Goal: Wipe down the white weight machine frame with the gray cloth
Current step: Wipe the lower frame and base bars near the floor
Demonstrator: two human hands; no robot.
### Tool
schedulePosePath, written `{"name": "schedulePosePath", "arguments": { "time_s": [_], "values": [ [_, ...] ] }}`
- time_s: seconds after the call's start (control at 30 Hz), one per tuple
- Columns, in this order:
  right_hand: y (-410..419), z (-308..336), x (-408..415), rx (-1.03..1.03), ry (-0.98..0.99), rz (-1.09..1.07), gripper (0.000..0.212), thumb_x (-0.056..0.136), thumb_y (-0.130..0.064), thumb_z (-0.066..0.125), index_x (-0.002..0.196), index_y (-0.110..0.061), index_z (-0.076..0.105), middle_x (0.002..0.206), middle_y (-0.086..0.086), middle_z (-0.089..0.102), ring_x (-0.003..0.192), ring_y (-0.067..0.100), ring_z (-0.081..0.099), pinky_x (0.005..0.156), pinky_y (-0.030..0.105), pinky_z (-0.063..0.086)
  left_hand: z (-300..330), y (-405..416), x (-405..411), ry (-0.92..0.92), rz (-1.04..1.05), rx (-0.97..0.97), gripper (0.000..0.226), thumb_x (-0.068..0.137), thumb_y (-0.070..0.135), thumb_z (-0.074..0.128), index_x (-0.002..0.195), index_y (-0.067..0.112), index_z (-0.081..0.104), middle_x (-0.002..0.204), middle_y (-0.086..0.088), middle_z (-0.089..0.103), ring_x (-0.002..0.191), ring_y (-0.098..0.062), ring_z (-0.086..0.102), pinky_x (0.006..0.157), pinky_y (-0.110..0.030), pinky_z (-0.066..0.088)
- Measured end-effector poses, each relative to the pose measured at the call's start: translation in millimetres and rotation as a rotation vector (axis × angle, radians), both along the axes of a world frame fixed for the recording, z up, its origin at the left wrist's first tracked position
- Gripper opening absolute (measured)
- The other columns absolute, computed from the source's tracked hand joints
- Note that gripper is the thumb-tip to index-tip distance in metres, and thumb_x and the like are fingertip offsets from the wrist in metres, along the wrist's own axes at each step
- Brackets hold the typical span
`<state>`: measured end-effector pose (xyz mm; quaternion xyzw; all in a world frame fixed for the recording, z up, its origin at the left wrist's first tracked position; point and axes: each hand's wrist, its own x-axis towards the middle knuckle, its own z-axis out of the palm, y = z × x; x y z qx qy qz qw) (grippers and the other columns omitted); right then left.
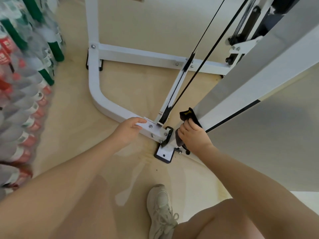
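**Hands low on the frame, cloth at the upright's foot**

Both hands work well apart at the bottom of the frame (110,107). Our left hand (128,129) curls its fingers over the curved base bar, steadying us near the bolted joint. Our right hand (193,135) grips the cloth (189,115), bunched and pressed against the foot of the slanted upright.

What could go wrong, as we judge it: the black cables (193,75) run down to a pulley just at 10 o'clock of the right hand, and a loose corner of cloth could snag there or on the bolts (151,131) if we sweep leftward carelessly. The bracket edges around the foot plate (164,155) could also scrape our knuckles. Wet-looking streaks on the floor near our shoe (160,209) suggest a slip risk, since we lean on the bar.

From the left hand the cloth lies at 3 o'clock, across the joint; the foot plate lies at 7 o'clock of the right hand.
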<state>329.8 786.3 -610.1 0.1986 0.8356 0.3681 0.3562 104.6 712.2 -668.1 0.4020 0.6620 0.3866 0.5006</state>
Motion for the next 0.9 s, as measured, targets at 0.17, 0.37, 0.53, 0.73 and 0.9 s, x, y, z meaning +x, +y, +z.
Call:
{"name": "schedulePosePath", "arguments": {
  "time_s": [0.17,0.37,0.53,0.73,0.9],
  "values": [
    [6,-12,-24,-0.255,0.374,-0.183,0.025,0.088,-0.011,0.045,0.113,-0.013,0.046,0.107,0.002,0.058,0.103,0.026,0.050,0.098,0.033,0.028,-12,-1,7,0.036,0.031,-0.072,0.038,0.090,-0.002,0.038,0.100,0.029,0.058,0.100,-0.006,0.058,0.088,-0.013,0.055,0.063,-0.014,0.040],
    [13,-37,-39,-0.438,0.732,-0.383,0.014,0.097,-0.021,0.037,0.109,-0.015,0.044,0.091,0.001,0.057,0.085,0.026,0.055,0.076,0.032,0.031,-23,2,25,0.050,0.003,-0.140,0.038,0.091,-0.001,0.037,0.118,0.014,0.058,0.106,-0.003,0.057,0.100,-0.014,0.054,0.073,-0.017,0.037],
    [39,-69,-63,-0.552,0.936,-0.785,0.012,0.099,-0.018,0.031,0.103,-0.014,0.041,0.077,-0.001,0.049,0.077,0.027,0.053,0.066,0.031,0.032,-32,9,15,0.070,0.091,-0.169,0.036,0.093,0.002,0.039,0.119,0.018,0.057,0.106,0.004,0.055,0.097,-0.009,0.051,0.069,-0.010,0.036],
    [47,-102,-83,-0.353,1.355,-0.910,0.026,0.098,-0.021,0.034,0.115,-0.010,0.050,0.105,0.010,0.060,0.098,0.031,0.054,0.081,0.039,0.035,-45,15,-9,0.103,0.213,-0.173,0.033,0.093,0.003,0.042,0.116,0.019,0.057,0.116,0.001,0.056,0.095,-0.012,0.055,0.078,-0.016,0.040],
    [24,-143,-90,-0.447,1.349,-0.741,0.037,0.095,-0.014,0.047,0.131,-0.008,0.048,0.129,0.011,0.053,0.115,0.034,0.049,0.091,0.045,0.037,-56,18,-19,0.175,0.234,-0.209,0.035,0.093,0.003,0.040,0.120,0.018,0.056,0.097,0.008,0.048,0.075,-0.003,0.049,0.052,0.000,0.035]
  ]
}}
